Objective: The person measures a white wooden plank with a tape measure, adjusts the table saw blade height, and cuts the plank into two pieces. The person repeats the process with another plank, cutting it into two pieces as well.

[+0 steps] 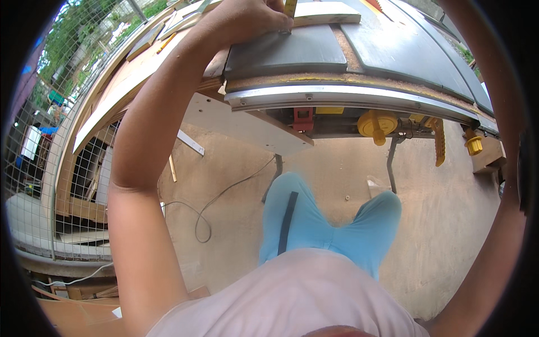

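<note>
My left hand (259,20) reaches over the far side of a grey metal saw table (292,51), its fingers closed at the end of a yellow tape measure blade (290,8). The blade's end hook hangs just above or on the table surface; I cannot tell which. Right beside the fingers lies a pale wooden board (328,12), partly cut off by the upper edge of the picture. My right arm (508,185) runs up along the right rim, and its hand is out of the picture.
Below the table's metal front rail (348,95) sit a yellow handwheel (377,124) and a yellow lever (439,143). At left, a wooden bench (120,84) carries a pencil (165,44) beside a wire mesh fence (62,129). A cable (203,216) loops across the floor.
</note>
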{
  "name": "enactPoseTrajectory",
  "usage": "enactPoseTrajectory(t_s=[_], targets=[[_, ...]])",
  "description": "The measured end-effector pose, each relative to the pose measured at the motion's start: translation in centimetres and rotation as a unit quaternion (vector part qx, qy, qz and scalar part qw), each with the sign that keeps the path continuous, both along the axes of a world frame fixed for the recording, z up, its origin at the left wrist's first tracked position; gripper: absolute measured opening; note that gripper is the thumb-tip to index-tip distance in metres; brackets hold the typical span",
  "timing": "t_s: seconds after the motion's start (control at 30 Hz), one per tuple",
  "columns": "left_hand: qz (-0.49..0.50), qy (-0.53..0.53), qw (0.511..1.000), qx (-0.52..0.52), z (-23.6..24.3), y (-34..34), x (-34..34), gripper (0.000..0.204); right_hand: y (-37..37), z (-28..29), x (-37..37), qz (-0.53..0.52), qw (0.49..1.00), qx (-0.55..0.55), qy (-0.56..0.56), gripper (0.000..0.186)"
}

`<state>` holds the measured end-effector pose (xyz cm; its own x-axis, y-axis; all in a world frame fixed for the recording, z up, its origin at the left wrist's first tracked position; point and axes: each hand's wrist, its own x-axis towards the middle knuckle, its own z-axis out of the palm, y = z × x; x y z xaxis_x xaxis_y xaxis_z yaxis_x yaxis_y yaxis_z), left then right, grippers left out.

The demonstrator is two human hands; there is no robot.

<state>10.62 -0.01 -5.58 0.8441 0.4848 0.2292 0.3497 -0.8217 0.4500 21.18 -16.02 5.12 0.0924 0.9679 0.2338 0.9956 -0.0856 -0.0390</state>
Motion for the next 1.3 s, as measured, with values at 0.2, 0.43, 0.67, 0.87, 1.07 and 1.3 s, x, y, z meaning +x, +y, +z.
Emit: enactPoseTrajectory(t_s=[0.2,0.43,0.67,0.87,1.07,1.3], targets=[[-0.092,-0.078,0.993,-0.01,-1.4,1.5,0.4,0.021,0.1,1.0,-1.8,-0.009,0.978,-0.171,-0.12,0.038],[-0.093,-0.071,0.993,0.007,-1.3,1.7,0.3,0.021,1.7,0.5,-2.8,0.018,0.935,-0.244,-0.255,0.042],[-0.06,-0.055,0.996,0.049,-1.2,0.5,0.1,0.02,1.5,-0.4,-2.5,0.044,0.963,-0.165,-0.206,0.042],[0.022,0.002,1.0,0.0,0.9,-1.8,-0.8,0.022,1.3,-1.5,-2.2,0.062,0.978,-0.115,-0.165,0.041],[0.014,-0.019,1.0,-0.02,1.0,-2.4,-0.7,0.024,1.2,-2.6,-1.8,0.068,0.985,-0.083,-0.133,0.041],[-0.029,-0.091,0.99,-0.104,0.4,-2.0,-0.7,0.019,0.8,-3.8,-1.7,0.074,0.99,-0.058,-0.107,0.041]])
